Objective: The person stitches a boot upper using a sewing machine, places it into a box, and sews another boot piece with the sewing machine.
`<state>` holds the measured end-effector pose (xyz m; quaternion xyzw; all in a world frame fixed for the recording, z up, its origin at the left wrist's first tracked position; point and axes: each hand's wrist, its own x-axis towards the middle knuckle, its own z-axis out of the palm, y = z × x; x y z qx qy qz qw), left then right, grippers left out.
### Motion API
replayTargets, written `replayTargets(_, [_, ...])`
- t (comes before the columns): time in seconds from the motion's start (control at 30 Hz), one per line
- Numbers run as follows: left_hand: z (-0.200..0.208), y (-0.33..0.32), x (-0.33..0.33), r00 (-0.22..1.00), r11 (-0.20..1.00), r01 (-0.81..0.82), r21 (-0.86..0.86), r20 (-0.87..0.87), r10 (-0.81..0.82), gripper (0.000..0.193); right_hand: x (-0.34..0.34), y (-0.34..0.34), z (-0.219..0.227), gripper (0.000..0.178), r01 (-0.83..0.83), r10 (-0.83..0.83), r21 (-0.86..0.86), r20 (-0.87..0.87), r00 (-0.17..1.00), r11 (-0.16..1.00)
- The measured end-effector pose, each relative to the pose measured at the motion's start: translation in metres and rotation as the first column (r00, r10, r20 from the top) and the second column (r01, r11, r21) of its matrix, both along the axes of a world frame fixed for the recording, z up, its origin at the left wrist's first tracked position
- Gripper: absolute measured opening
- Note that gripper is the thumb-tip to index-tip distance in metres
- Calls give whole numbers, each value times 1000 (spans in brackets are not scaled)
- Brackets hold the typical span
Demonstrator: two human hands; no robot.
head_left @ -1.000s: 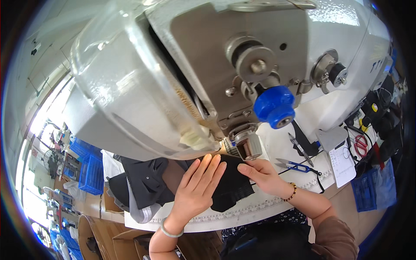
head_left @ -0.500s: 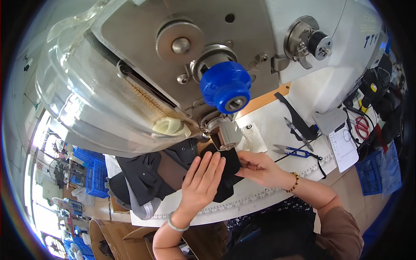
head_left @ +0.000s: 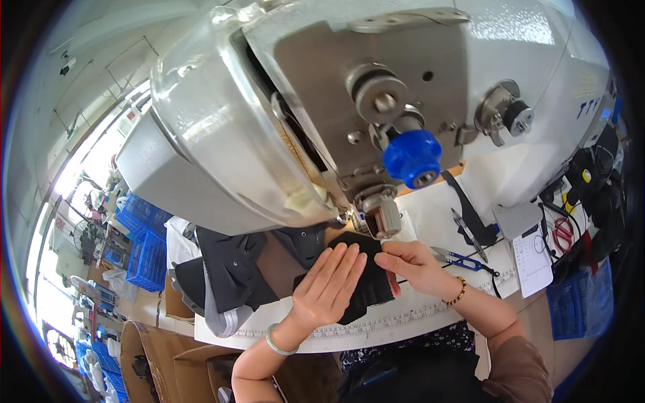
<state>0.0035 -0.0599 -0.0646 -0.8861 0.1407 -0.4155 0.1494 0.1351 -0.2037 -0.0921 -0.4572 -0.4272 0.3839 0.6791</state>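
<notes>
Machine housing (head_left: 531, 47): smooth, glossy; front plate (head_left: 309, 80): bare metal, satin sheen; blue knob (head_left: 412, 153): glossy, plastic-looking; black cloth (head_left: 368, 295): matt; white tabletop (head_left: 376, 336): smooth; snips (head_left: 462, 260): metal blades; note sheet (head_left: 534, 265): paper; carton (head_left: 151, 344): plain matt cardboard; crates (head_left: 146, 262): plastic; bangle (head_left: 281, 340): smooth, polished look

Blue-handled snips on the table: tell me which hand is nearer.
Right. The right hand holds the right edge of the black fabric, just left of the blue-handled snips; the left hand lies flat on that fabric, farther left.
</notes>
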Motion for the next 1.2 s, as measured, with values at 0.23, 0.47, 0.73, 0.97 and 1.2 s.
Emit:
replayTargets(0.23, [0, 2, 4, 1000, 1000, -13, -1, 18, 13, 27, -1, 5, -5, 35, 57, -59, -44, -46, 997, 997])
replayTargets(0.47, [8, 15, 11, 999, 996, 44, -72, 8, -43, 32, 14, 11, 12, 43, 491, -484, -165, 79, 871, 855])
replayTargets(0.73, [11, 20, 10, 997, 991, 54, -119, -50, -61, 43, 73, 72, -3, 12, 134, -157, -104, -260, 953, 986])
replayTargets(0.97, [14, 27, 11, 993, 994, 78, -82, -77, -84, 49, 77, 79, -12, 11, 222, -222, -260, 28, 975, 940])
replayTargets(1.2, [16, 35, 14, 991, 989, 113, -92, -67, -119, 48, 69, 57, 5, 14, 490, -454, -199, 200, 868, 849])
